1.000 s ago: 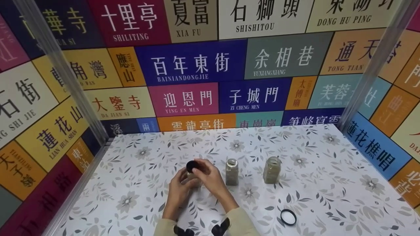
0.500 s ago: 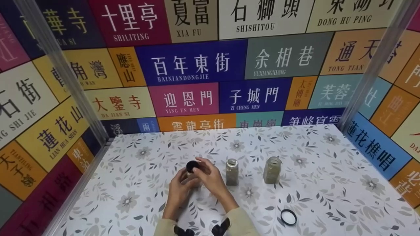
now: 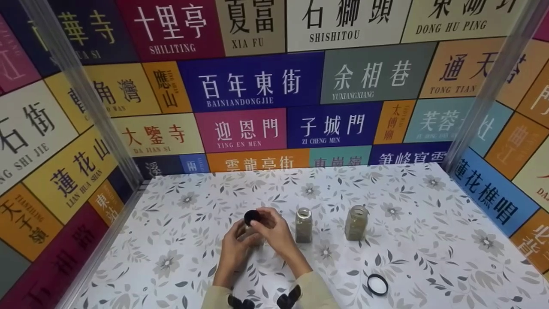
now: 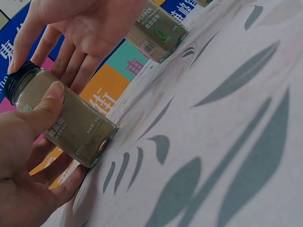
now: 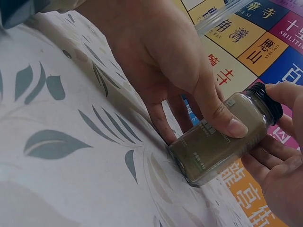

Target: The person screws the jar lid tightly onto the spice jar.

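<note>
A small glass spice jar [image 4: 71,125] of grey-brown powder stands with its base on the flower-patterned table [image 3: 429,240], also seen as the jar [image 5: 213,144]. My left hand [image 3: 238,236] grips its body, thumb [image 4: 51,97] across the label. My right hand [image 3: 265,221] holds the black cap [image 3: 251,216] on the jar's top, its fingertips around the cap [image 5: 269,100]. In the left wrist view the right hand [image 4: 80,33] arches over the cap [image 4: 18,81]. The jar is mostly hidden behind both hands in the head view.
Two uncapped spice jars stand right of my hands, one close [image 3: 303,225] and one farther [image 3: 356,222]. A loose black lid [image 3: 377,284] with a white lining lies near the front right. Sign-covered walls [image 3: 257,86] enclose the table on three sides.
</note>
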Tool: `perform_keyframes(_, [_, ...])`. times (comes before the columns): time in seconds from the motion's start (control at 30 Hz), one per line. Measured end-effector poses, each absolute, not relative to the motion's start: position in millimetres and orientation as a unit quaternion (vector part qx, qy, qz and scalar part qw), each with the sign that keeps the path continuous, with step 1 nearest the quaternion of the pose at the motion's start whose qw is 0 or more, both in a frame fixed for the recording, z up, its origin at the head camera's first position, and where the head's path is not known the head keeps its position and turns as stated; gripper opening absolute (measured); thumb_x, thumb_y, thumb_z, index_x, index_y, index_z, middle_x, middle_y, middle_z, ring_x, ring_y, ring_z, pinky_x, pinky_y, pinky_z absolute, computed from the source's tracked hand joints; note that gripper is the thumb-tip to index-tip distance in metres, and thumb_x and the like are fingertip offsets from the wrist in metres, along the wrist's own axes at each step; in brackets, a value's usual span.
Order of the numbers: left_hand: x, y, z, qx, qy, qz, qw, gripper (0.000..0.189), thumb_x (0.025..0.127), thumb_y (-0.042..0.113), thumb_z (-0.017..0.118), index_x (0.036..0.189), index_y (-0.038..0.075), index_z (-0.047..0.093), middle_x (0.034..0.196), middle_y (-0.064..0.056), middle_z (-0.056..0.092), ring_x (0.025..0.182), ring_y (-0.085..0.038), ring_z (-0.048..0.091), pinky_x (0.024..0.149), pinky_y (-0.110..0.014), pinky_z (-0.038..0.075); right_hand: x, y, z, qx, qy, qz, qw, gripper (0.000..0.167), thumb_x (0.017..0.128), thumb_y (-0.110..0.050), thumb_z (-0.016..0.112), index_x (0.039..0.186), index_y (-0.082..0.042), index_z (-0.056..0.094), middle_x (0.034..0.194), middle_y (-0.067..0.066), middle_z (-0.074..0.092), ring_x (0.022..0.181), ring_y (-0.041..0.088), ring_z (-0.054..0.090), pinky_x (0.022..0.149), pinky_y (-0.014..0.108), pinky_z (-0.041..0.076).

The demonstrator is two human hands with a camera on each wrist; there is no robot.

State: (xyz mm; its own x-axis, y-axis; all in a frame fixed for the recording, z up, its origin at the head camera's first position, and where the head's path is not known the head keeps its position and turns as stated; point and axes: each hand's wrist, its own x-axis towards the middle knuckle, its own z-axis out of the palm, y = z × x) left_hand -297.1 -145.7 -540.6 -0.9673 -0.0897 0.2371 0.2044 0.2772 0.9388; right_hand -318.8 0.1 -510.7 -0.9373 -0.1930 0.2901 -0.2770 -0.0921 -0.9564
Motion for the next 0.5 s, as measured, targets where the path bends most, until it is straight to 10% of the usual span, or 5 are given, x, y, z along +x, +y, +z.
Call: perform_keyframes(0.5, [-295.0, -143.5, -534.7, -0.017, -0.783, -0.613, 0.105, 0.064, 0.086, 0.019, 0.077, 0.142, 0.002, 0.051, 0.142, -0.024, 0.057, 0.129, -0.041, 0.058, 0.107, -0.049, 0.049, -320.1, 1.2, -512.0, 0.18, -0.69, 0.7, 0.038, 0.042, 0.095, -0.012, 0.067, 0.133, 0.004, 0.059, 0.131, 0.024, 0.063, 0.125, 0.035, 0.061, 0.107, 0.03, 0.05])
